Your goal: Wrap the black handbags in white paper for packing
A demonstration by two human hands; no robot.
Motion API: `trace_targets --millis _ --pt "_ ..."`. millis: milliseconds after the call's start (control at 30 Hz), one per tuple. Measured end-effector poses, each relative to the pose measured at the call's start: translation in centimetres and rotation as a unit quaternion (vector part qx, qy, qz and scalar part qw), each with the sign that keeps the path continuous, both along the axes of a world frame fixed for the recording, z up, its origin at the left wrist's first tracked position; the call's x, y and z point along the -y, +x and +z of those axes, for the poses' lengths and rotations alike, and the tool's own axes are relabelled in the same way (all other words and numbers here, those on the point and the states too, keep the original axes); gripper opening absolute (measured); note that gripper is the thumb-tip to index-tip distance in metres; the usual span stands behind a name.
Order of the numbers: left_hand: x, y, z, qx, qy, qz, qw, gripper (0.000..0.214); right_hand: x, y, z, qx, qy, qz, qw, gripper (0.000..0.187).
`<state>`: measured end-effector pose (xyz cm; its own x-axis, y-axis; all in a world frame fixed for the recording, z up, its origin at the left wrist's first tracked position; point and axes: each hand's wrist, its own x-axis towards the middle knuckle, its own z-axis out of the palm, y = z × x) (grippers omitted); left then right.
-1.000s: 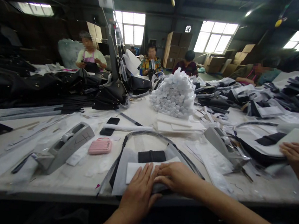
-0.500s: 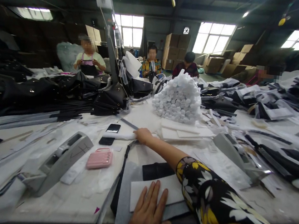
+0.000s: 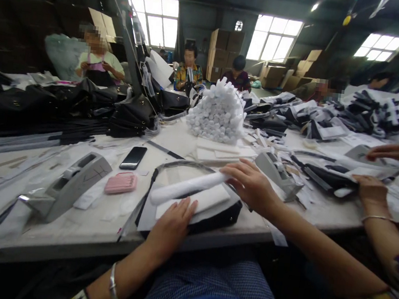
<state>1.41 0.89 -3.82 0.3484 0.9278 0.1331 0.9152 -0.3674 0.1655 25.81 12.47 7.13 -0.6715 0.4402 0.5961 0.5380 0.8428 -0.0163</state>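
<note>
My right hand (image 3: 254,187) has its fingers closed around the right end of a white paper roll (image 3: 186,188). The roll lies slantwise just above a folded white sheet (image 3: 215,201). Fingers stretched out flat, my left hand (image 3: 173,221) presses on that sheet. Beneath both is a black bag (image 3: 232,216), lying flat with white paper around it. Its dark strap (image 3: 187,162) loops behind the roll. Left of the bag are a pink case (image 3: 120,183) and a black phone (image 3: 133,158).
A grey tape dispenser (image 3: 73,178) stands at left, another tape dispenser (image 3: 278,173) right of the bag. Behind rises a heap of white rolls (image 3: 217,115). At right, a co-worker's hands (image 3: 373,191) handle a black bag. Black bags (image 3: 46,103) are piled far left.
My right hand has brought the white roll from near the phone toward me, over the bag. The view has shifted; the co-worker's hands at right have come further into sight.
</note>
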Motion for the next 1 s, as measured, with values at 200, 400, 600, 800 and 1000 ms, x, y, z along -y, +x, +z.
trace_targets --millis 200,400,600,800,1000 --pt "-1.0 -0.7 3.3 0.01 -0.05 -0.008 0.999 0.056 9.3 4.8 -6.2 0.005 0.013 0.003 1.0 0.028" --pt "-0.7 -0.2 5.5 -0.003 -0.064 -0.008 0.998 0.076 10.2 -0.1 -12.1 -0.076 0.047 -0.056 0.994 0.022" --pt "0.0 0.2 3.4 -0.03 -0.035 -0.008 0.999 0.079 9.8 -3.0 -14.7 -0.133 0.042 -0.086 0.986 0.025" --pt "0.6 0.2 -1.0 -0.078 0.153 -0.021 0.985 0.058 9.4 -0.5 -11.8 -0.074 -0.005 0.048 0.996 0.045" --pt "0.9 1.8 -0.4 -0.122 0.155 0.0 0.98 0.056 6.1 0.2 -11.5 0.018 -0.046 0.015 0.999 0.04"
